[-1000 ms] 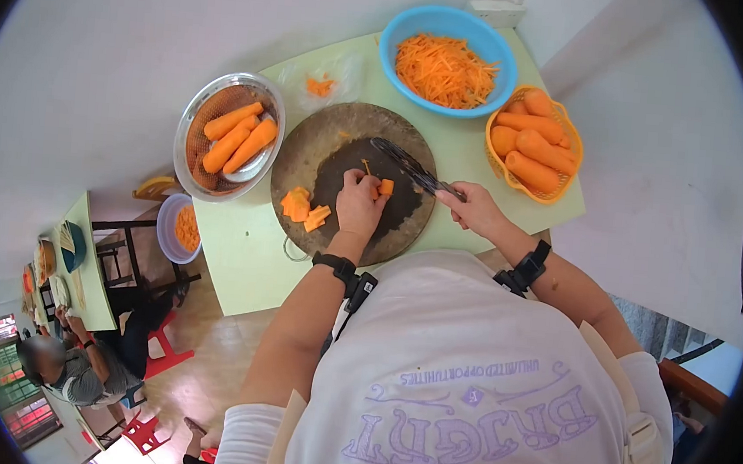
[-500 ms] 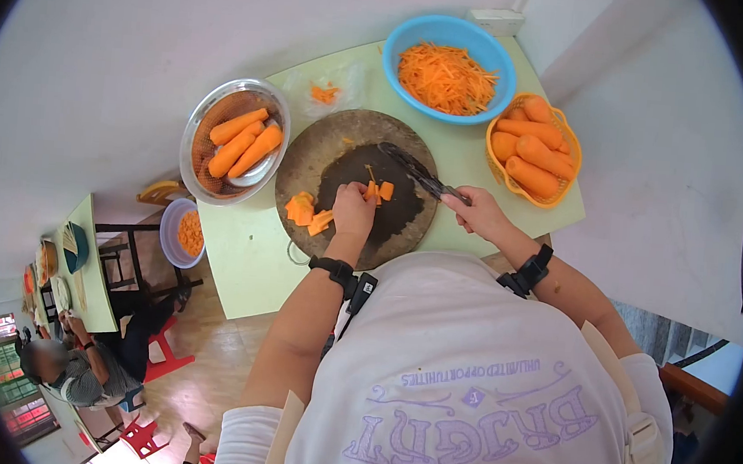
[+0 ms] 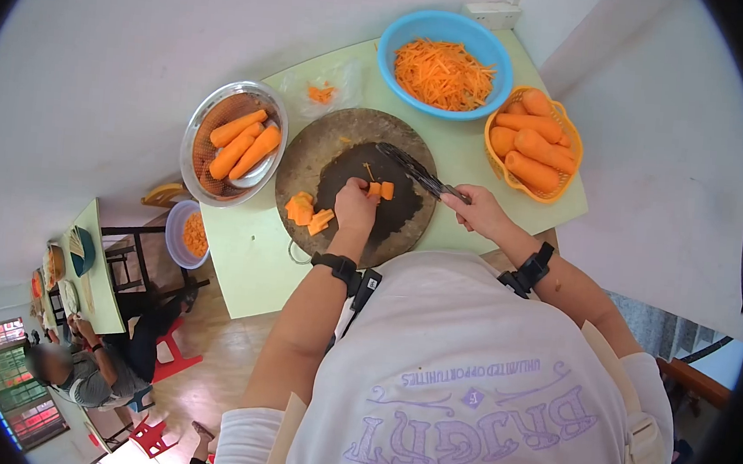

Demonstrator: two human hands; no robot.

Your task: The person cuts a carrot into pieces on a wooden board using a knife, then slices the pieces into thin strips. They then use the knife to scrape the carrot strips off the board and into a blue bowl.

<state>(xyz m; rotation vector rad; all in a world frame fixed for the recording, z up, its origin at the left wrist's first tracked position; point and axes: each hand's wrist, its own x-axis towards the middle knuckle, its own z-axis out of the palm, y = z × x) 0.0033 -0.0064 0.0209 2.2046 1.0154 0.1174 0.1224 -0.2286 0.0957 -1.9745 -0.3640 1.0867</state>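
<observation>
Left hand, bare: fingers curled down and pinched on a small orange block of cut carrot, which is held at the fingertips, on the side toward the right hand.

Second small orange carrot block: placed just right of the first, with no finger laid on it. Its longer axis seems pointed away from the body, though it is too small to be judged surely. Both blocks are nearer to the left hand.

Right hand, bare: fingers wrapped around the handle of a long, dark-bladed kitchen knife. The blade is slanted up and leftward, set beyond the blocks and apart from them; whether it is rested or held raised cannot be told.

Round, worn wooden chopping board, darkened at centre: blocks carried there. Flat orange carrot slabs: heaped at its left, apart from the left hand.

Pale green surface: board set on it, flanked at left by an oval silver metal basin of whole carrots, at far right by a round blue plastic basin of carrot shreds.
</observation>
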